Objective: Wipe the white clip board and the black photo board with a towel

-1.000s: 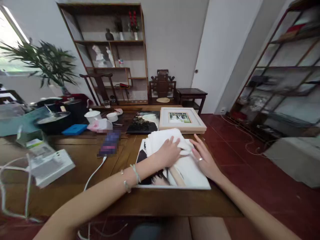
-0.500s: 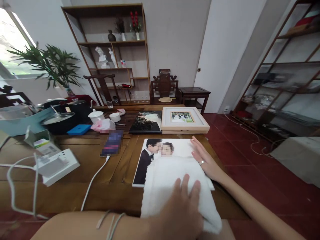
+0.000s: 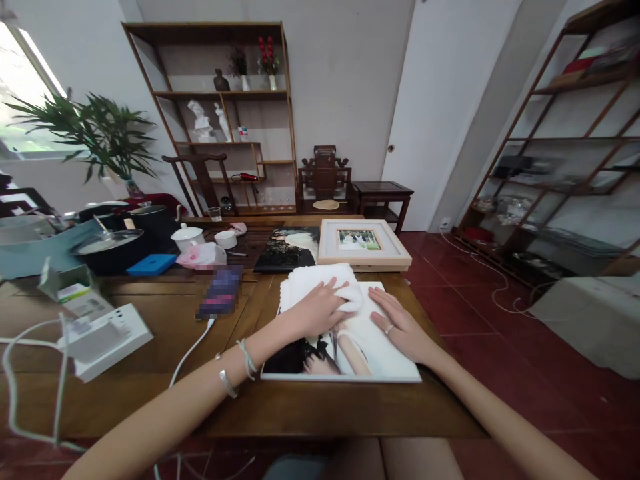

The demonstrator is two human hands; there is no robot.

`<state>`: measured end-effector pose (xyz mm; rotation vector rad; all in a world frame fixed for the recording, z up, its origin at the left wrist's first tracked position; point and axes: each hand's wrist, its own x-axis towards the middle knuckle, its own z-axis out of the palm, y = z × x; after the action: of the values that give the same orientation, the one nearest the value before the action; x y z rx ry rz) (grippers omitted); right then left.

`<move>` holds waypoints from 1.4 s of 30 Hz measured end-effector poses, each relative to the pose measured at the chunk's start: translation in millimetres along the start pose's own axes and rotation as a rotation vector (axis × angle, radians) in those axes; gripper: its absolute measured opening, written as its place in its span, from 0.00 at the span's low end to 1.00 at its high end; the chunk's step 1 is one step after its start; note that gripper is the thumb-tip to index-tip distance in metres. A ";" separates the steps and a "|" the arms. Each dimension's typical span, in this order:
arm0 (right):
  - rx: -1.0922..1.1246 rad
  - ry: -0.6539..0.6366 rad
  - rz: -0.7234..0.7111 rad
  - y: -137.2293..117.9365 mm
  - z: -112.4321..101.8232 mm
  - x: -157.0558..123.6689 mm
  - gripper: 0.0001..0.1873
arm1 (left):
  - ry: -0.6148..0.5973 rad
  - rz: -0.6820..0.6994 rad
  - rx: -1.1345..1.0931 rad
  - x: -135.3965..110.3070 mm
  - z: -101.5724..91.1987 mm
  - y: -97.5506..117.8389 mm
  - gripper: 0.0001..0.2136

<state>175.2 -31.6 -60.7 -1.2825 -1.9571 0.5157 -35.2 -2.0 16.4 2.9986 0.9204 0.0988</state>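
I'm resting the left hand (image 3: pixel 320 311) on cloth (image 3: pixel 303 285), grip unclear from here, the right hand (image 3: pixel 403 328) open on the photo (image 3: pixel 353 353).

Grey wall (image 3: pixel 345 87), wooden shelf unit (image 3: pixel 240 96), dark chair (image 3: pixel 325 177), red floor (image 3: pixel 480 313); bright window (image 3: pixel 23 87) left.

A bunched white cloth (image 3: pixel 302 283) covers the upper left of a photo (image 3: pixel 356 350) lying flat on the table (image 3: pixel 300 413).

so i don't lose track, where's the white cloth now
In the head view, the white cloth is under the left hand, over the upper left of the photo print on the table.
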 end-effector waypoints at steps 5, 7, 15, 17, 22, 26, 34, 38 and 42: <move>0.016 0.024 0.007 1.1 0.6 0.5 0.22 | 0.024 0.059 0.096 -22.5 14.9 37.7 0.12; 0.019 0.026 -0.029 3.3 0.9 0.2 0.22 | 0.026 0.125 0.122 -40.3 21.2 62.9 0.11; 0.016 0.030 -0.088 7.6 0.8 -0.6 0.22 | 0.088 0.184 0.105 -64.7 23.3 78.8 0.11; -0.004 0.032 -0.062 5.0 0.5 -0.4 0.22 | 0.046 0.095 0.091 -51.8 19.3 56.8 0.10; -0.024 0.029 -0.025 1.1 -0.3 0.0 0.22 | 0.069 -0.097 0.073 -19.7 14.0 -0.1 0.12; -0.023 0.025 -0.029 2.0 -0.7 -0.1 0.22 | 0.062 -0.080 0.138 -24.9 15.6 5.2 0.12; -0.018 0.031 -0.037 1.6 -1.5 -1.0 0.21 | 0.306 0.081 0.180 -87.2 44.6 93.8 0.11; -0.026 0.023 -0.025 0.8 -2.1 -0.4 0.21 | 0.233 0.067 0.091 -90.1 37.0 76.8 0.09; -0.035 0.025 -0.028 0.7 -2.1 0.2 0.22 | 0.089 -0.078 0.047 -75.5 18.8 29.1 0.10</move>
<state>177.2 -31.2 -59.7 -1.2749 -1.9683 0.4512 -80.1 -68.1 -6.2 3.0184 1.0614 0.2155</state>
